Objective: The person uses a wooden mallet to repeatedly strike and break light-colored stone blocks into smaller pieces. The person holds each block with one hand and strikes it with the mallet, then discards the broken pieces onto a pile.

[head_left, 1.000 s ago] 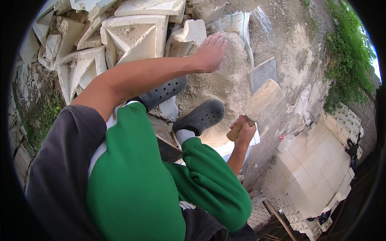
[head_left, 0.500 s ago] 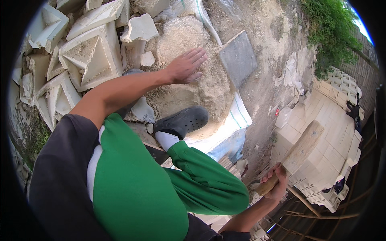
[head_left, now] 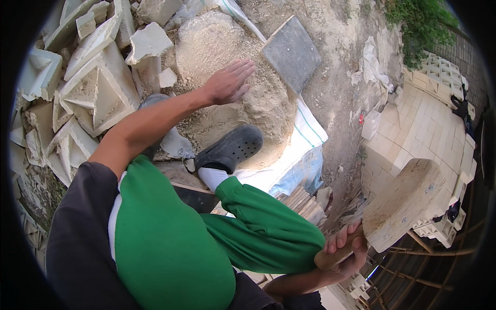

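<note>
My left hand (head_left: 230, 82) is stretched out with its fingers extended, over a heap of pale crumbly powder (head_left: 209, 44); nothing is in it. My right hand (head_left: 349, 253) is wrapped round the handle of a wooden paddle (head_left: 405, 204), at the lower right. The paddle's broad, thick blade points up and to the right. A dark clog (head_left: 232, 147) on my foot rests against the powder. Beyond my left hand, a square grey slab (head_left: 293, 54) lies flat beside the heap. Whether my left palm touches the powder I cannot tell.
Broken pale blocks with triangular hollows (head_left: 98, 93) are piled at the left. Under the powder lies a white woven sheet (head_left: 308, 126) with green stripes. Stacked pale blocks (head_left: 408, 129) stand at the right, near green plants (head_left: 418, 31). Thin slats (head_left: 299, 204) lie by my knee.
The wooden paddle has turned in my right hand, its broad face now showing more, and has come lower. My left hand stays over the powder; the whole view has shifted slightly.
</note>
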Demonstrator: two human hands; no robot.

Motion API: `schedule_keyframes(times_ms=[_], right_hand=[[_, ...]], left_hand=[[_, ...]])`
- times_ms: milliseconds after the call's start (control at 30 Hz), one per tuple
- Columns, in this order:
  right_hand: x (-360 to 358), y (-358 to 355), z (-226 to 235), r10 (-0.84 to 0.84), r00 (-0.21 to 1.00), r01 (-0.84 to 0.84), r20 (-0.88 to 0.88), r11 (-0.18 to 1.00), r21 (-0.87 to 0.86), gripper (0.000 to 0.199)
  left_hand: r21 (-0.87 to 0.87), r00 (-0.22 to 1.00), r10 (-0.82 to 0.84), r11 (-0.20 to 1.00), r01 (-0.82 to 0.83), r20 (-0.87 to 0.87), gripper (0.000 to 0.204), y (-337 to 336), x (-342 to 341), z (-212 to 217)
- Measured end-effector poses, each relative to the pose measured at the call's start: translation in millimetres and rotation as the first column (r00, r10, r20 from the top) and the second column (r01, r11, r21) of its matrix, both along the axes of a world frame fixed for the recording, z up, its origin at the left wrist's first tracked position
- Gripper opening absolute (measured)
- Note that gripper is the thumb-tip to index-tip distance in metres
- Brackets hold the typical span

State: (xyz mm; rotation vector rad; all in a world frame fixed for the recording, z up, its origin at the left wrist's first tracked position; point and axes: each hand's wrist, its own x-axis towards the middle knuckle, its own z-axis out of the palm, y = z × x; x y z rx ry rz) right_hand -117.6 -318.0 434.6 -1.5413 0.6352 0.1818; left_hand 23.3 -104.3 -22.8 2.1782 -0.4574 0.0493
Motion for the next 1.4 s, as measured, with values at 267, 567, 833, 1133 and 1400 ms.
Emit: schedule_keyframes(times_ms=[267,567,833,1133,1400], right_hand=[[-8,11,-5,-0.066,0.989,0.071,0.132,0.997,-0.037,0.034],[-16,0,3,0.068,0.995,-0.074,0.071,0.994,0.081,0.033],[-19,-4,4,0.102,0.992,-0.112,0.072,0.984,0.139,0.035],[-23,-3,7,0.084,0.995,-0.093,0.058,0.977,0.19,0.039],[-24,4,8,0.096,0.994,-0.093,-0.058,0.994,0.055,0.046]], left_hand=[[0.269,0.932,0.336,0.893,-0.361,0.134,0.072,5,-6,-11],[0.026,0.998,0.046,0.999,-0.047,0.035,0.071,-33,-3,-7],[0.251,0.992,0.101,0.961,-0.116,0.073,0.076,-48,-5,-7],[0.004,0.985,-0.164,0.986,0.164,-0.061,0.068,-58,1,-9],[0.108,0.985,0.142,0.986,-0.13,-0.103,0.064,32,-28,14]])
